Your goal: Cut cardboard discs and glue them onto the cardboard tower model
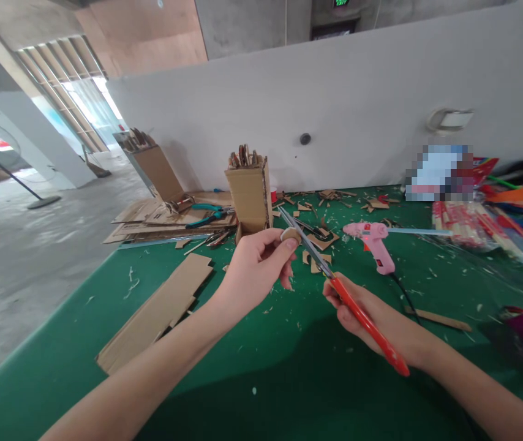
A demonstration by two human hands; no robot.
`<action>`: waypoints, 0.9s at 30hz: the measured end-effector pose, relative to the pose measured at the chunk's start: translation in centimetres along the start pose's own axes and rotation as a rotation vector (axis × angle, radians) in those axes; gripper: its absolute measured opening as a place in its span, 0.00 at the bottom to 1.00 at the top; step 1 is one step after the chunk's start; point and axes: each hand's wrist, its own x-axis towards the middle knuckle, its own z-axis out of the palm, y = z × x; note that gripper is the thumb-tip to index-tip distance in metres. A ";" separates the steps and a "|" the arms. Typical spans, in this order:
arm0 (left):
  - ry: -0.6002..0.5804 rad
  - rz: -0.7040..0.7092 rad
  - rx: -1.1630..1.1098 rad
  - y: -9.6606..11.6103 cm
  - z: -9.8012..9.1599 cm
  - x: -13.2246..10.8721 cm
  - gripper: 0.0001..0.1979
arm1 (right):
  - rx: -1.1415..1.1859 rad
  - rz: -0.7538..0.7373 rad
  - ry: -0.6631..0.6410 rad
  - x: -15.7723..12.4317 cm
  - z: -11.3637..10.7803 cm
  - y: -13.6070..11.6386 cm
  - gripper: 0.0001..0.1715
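Observation:
My left hand (261, 263) pinches a small rounded piece of cardboard (293, 235) between thumb and fingers, above the green table. In my right hand (362, 312) is a pair of scissors (357, 315) with red handles. Their metal blades point up and to the left, right beside the cardboard piece; whether they touch it I cannot tell. Just behind my left hand stands a tall cardboard box (248, 196) with several cardboard strips sticking out of its top. A larger flat cardboard sheet (158, 312) with a notched edge lies to the left.
A pink glue gun (374, 242) with a glue stick stands at the right, its cord trailing forward. Teal-handled pliers (209, 214) rest on stacked cardboard (137, 229). Cardboard scraps (332, 196) litter the back, before a white wall (357, 110). Packaged craft sticks (463, 223) lie far right.

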 end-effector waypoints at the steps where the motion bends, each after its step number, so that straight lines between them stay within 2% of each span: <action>1: -0.007 0.000 0.035 0.2 -0.2 0.0 0.11 | -0.013 -0.003 -0.010 0.0 -0.1 0.1 0.22; 8: -0.041 0.019 0.145 0.6 -1.0 0.0 0.11 | -0.053 0.061 0.009 0.7 0.1 1.4 0.22; 11: -0.055 0.012 0.133 0.5 -1.0 0.1 0.11 | -0.093 0.035 0.009 0.8 0.1 1.6 0.21; 16: 0.025 -0.026 -0.100 -0.5 0.3 0.1 0.11 | -0.054 0.022 0.062 0.9 0.5 1.3 0.20; 20: 0.070 0.009 -0.287 -1.4 1.3 0.0 0.12 | 0.023 0.077 0.093 0.8 1.2 0.8 0.19; 27: 0.003 0.030 -0.024 -0.5 0.0 0.5 0.12 | 0.127 0.075 0.024 0.5 0.6 -0.4 0.30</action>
